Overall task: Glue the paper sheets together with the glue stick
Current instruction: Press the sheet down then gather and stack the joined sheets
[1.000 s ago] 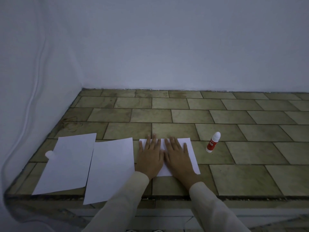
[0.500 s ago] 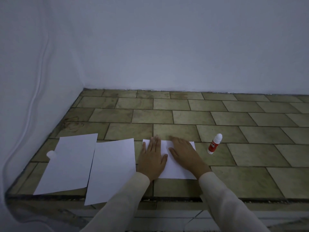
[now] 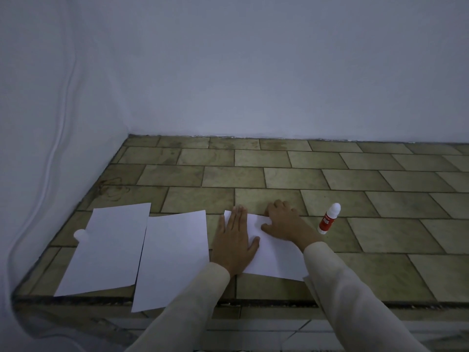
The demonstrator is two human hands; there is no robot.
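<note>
Walls number two: a white back wall [image 3: 279, 72] beyond the hands and a white side wall [image 3: 38, 123] far off to the left hand's side. One thin white cable [image 3: 54, 153] runs down the side wall. One tiled counter [image 3: 355, 270] carries everything.

There are three white paper sheets. One sheet [image 3: 274, 257] lies under both hands. A second sheet [image 3: 172, 257] lies just outside the left hand, apart from the first by a narrow strip of tile. A third sheet [image 3: 106, 250] lies beyond that, nearly touching it.

Two hands show, each in a pale sleeve. The left hand [image 3: 234, 242] lies flat with straight, closed fingers, pressing the left side of the sheet. The right hand [image 3: 283, 223] has bent fingers at the sheet's far edge and its thumb spread on the paper. Whether it pinches that edge or only presses cannot be told.

One glue stick [image 3: 329, 219], red with a white top, stands upright just outside the right hand, off the paper. One small white round object [image 3: 80, 235] sits at the third sheet's outer edge.

The second sheet overhangs the counter's front edge, near the left forearm. Bare tile stretches beyond the fingertips to the back wall, and widely past the glue stick.
</note>
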